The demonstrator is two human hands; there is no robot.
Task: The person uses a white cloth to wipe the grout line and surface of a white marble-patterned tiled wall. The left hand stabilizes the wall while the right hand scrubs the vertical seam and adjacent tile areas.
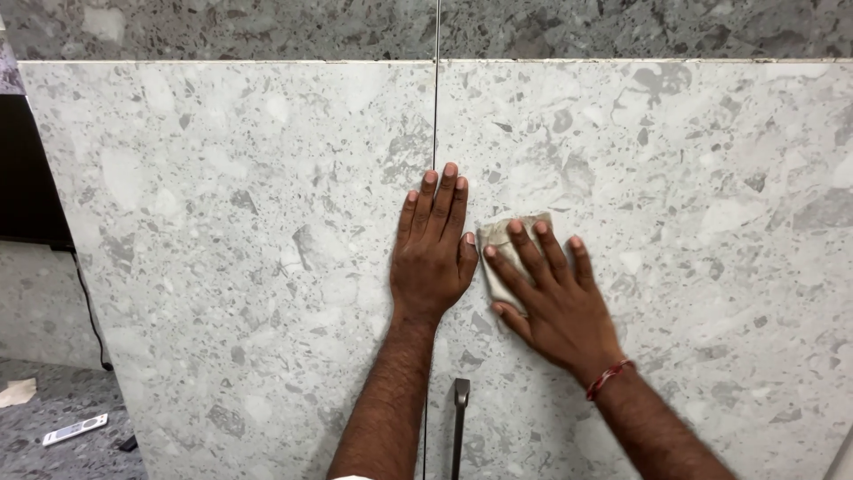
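Cloth (503, 249): small, pale, grimy folded rag, lying flat against the right-hand stone-patterned panel (693, 222), just right of the vertical seam (435, 116) between the two panels. Mostly covered by the hand upon it; only its upper and left edges show.

Right hand (551, 298): laid flat over the cloth, fingers extended and slightly spread, thumb out to the lower left, pressing the cloth to the surface. A red thread band (609, 378) circles the wrist.

Left hand (433, 253): palm flat on the left-hand panel (222, 249) just beside the seam, fingers straight and pressed together, thumb tip nearly touching the cloth's edge. Holds nothing.

Handle (460, 418): dark metal bar, vertical, below the hands and between the forearms.

Surroundings: dark opening (27, 178) at far left with a black cable (89, 311) hanging beneath; a white remote control (75, 429) and a scrap of paper (18, 391) on the speckled floor at lower left.
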